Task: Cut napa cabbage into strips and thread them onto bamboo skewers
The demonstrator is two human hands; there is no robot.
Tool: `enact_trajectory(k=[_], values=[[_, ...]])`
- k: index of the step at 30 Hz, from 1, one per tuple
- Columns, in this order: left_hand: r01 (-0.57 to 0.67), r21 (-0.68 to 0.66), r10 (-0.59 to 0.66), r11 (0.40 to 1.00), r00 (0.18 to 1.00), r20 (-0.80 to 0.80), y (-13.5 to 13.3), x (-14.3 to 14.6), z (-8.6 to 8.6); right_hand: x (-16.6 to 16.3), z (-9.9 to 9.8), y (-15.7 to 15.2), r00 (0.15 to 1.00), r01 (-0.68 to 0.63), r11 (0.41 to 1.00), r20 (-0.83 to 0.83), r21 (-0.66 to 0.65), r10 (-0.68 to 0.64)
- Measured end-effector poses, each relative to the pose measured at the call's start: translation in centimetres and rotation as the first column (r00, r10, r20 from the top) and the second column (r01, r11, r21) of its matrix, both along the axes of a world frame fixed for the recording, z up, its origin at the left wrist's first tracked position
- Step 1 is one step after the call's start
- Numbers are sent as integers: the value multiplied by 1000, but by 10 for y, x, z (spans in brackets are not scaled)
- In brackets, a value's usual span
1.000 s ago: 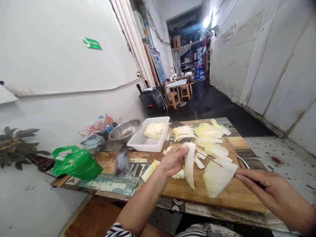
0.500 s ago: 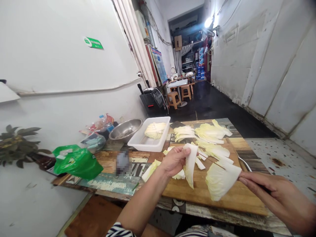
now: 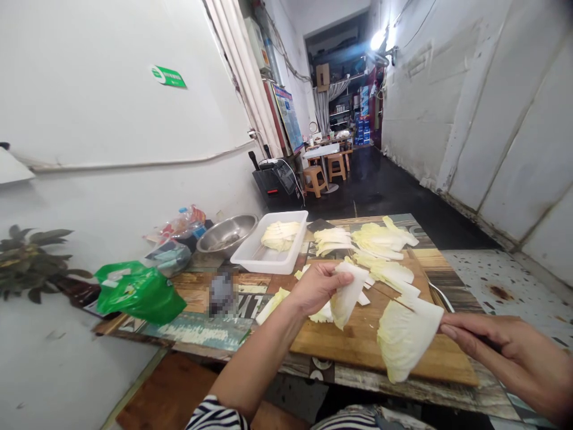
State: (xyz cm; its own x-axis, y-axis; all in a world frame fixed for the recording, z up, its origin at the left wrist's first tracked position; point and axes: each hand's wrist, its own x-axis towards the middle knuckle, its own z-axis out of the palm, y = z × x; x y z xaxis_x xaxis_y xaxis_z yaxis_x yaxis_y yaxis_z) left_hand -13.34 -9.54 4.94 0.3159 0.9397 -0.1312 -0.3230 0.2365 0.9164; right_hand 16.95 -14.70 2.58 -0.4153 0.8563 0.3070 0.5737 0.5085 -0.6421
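Observation:
My left hand [image 3: 320,288] pinches a pale napa cabbage leaf piece [image 3: 347,297] between thumb and fingers, holding it over the wooden cutting board [image 3: 340,346]. On the right, the closed fingers of my right hand [image 3: 496,346] grip a thin skewer [image 3: 403,304] at the edge of a second cabbage leaf [image 3: 407,339]. The skewer's bare length comes out of that leaf and points toward my left hand; its held end is hidden. More cabbage leaves [image 3: 385,272] lie on and behind the board, and another leaf [image 3: 273,304] rests at its left.
A white plastic tub [image 3: 250,263] holds stacked cabbage leaves. Beside it are a metal bowl [image 3: 228,233], plastic packages [image 3: 174,239] and a green bag [image 3: 138,292]. A curved metal object [image 3: 441,297] lies by the board's right edge. Stools [image 3: 316,181] stand farther back.
The leaf in my left hand has turned, showing a broader face. My right hand has shifted slightly right and down with the skewered leaf, widening the gap between the two leaves.

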Motion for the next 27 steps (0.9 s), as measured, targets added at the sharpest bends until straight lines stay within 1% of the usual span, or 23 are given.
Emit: enact_trajectory(k=[3, 6, 12, 18, 23, 27], values=[[11, 25, -10, 1000, 1000, -26, 0, 1, 3, 0, 0, -1, 1000, -12, 1000, 3, -25, 12], [9, 30, -7, 1000, 998, -58, 0, 1, 8, 2, 0, -1, 1000, 18, 999, -1, -28, -18], [31, 4, -31, 1000, 999, -37, 1, 2, 15, 12, 2, 0, 999, 46, 995, 23, -87, -45], [35, 68, -29, 997, 996, -78, 0, 5, 13, 13, 0, -4, 997, 81, 990, 20, -111, -80], [56, 61, -48, 997, 992, -115, -1, 7, 10, 8, -8, -7, 994, 111, 991, -5, -78, -111], [39, 66, -32, 997, 994, -103, -1, 8, 7, 4, -6, -6, 993, 104, 992, -43, -67, -107]])
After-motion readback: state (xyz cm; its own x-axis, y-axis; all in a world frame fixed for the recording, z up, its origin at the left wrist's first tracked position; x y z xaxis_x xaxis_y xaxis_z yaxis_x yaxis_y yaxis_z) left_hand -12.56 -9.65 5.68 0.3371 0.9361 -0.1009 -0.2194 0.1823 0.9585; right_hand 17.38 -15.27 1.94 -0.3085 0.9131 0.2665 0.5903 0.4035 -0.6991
